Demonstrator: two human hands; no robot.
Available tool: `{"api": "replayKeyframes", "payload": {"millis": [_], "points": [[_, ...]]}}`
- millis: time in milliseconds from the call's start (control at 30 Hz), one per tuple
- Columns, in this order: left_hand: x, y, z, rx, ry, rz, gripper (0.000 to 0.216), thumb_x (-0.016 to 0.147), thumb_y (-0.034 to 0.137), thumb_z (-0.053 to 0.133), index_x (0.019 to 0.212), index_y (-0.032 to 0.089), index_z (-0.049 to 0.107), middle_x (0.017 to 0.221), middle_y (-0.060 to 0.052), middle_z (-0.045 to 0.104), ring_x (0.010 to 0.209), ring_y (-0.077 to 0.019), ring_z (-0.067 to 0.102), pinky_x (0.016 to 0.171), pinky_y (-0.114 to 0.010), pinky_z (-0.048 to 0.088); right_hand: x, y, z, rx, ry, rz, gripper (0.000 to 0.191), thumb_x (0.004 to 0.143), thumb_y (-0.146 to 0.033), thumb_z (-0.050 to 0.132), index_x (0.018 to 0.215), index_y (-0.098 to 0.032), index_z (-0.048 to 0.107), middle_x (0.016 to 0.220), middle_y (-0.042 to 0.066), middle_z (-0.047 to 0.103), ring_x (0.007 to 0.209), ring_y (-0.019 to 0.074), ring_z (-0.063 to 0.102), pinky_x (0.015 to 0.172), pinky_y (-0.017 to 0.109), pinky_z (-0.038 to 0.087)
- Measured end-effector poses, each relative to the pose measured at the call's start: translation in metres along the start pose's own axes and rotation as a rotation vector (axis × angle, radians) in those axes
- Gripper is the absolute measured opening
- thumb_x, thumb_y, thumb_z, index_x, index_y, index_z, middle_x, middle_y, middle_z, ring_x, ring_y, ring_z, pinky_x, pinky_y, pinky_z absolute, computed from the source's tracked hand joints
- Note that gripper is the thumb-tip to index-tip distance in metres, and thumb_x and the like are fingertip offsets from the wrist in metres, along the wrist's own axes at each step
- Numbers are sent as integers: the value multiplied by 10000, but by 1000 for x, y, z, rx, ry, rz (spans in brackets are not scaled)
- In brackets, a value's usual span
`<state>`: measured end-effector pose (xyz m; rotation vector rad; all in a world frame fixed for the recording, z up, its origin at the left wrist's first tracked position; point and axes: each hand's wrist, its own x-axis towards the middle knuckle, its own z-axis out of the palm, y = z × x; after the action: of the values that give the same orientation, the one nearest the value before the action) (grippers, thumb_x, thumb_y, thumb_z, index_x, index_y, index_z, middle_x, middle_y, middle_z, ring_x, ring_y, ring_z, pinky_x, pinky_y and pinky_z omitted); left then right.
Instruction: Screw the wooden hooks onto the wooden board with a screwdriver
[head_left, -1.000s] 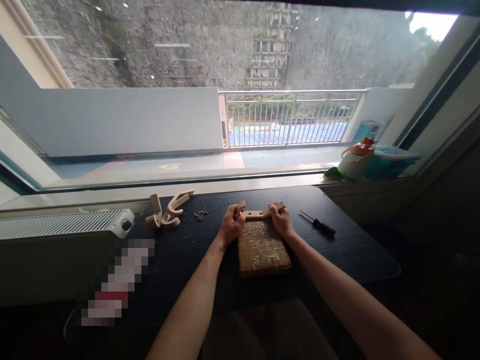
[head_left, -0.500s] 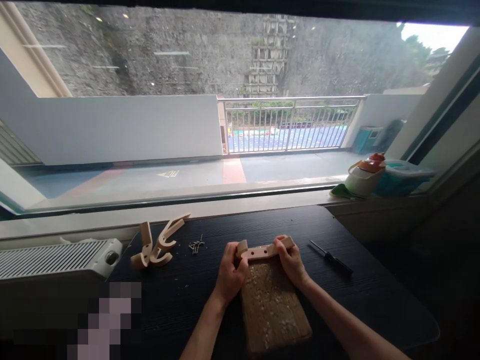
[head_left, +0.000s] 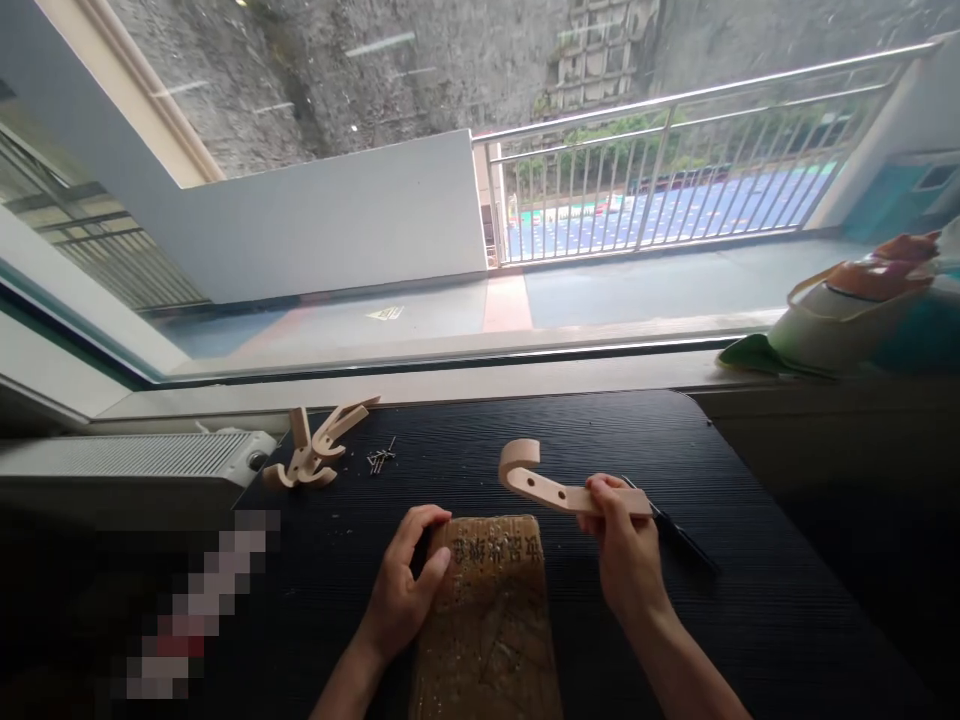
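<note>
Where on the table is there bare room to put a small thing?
Bare table lies between the screws and the held hook, and right of the screwdriver. Crowded: back left, among the other hooks; around the right hand.

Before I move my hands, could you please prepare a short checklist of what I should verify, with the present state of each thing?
1. Hook held: ok, right hand grips its straight end.
2. Hook's two visible holes without screws in them: ok.
3. Hook on the block: not ok, it is held apart from it, past its far right corner.
4. Block held firmly: cannot tell, left hand touches its far left corner.
5. Screws in view: ok, a loose pile on the table.
6. Screwdriver in hand: not ok, it lies partly hidden behind the right hand.
</note>
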<state>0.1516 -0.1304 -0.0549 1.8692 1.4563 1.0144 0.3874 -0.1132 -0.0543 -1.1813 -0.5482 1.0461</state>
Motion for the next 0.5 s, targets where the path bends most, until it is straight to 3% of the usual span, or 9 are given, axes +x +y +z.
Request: {"api": "replayKeyframes", "payload": {"millis": [267,500], "points": [[1,-3,2,10,18,-25,231,842,266,447,1027,205,569,1049,-59,606,1029,-216,552,926,-355,437,-8,9,2,-240,-102,33,302,738,-475,588,797,-179,573,601,-38,470,554,103,409,510,218,350],[4,-5,3,-12,44,-12,234,849,292,441,1010,202,587,1026,-54,625,1004,-207,575,909,-355,457,0,15,1,-94,-27,-10,271,722,-438,612,773,-176,568,516,-57,439,499,91,382,476,216,310]]}}
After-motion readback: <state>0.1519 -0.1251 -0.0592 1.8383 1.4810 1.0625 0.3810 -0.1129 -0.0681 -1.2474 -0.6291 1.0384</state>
